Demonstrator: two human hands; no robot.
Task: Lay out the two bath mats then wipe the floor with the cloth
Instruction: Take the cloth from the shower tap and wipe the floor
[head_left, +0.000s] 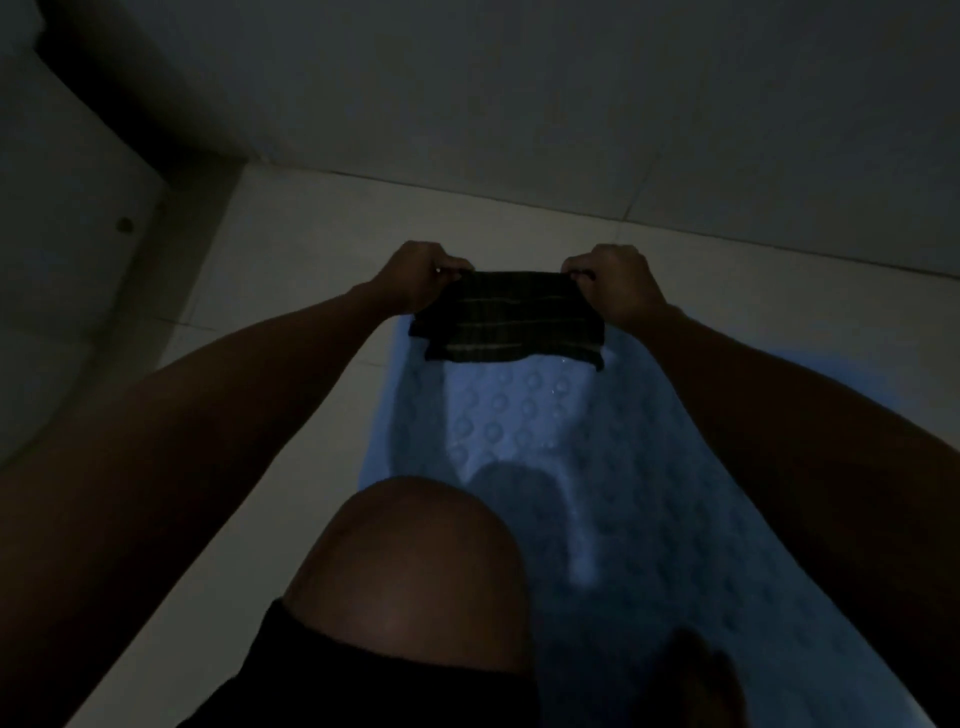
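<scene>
The room is dim. A dark checked cloth (506, 319) with pale stripes hangs folded between my hands. My left hand (421, 275) grips its upper left corner and my right hand (615, 283) grips its upper right corner, both held out in front of me. Below the cloth a pale blue bath mat (613, 467) with round raised bumps lies flat on the floor, running from under the cloth back toward me. Only this one mat is in view. My bare knee (415, 566) and dark shorts cover its near left part.
Pale floor tiles (291, 270) lie to the left of and beyond the mat. A tiled wall (571, 104) rises straight ahead. At the far left stands a white curved fixture (57, 270) with a dark gap beside it.
</scene>
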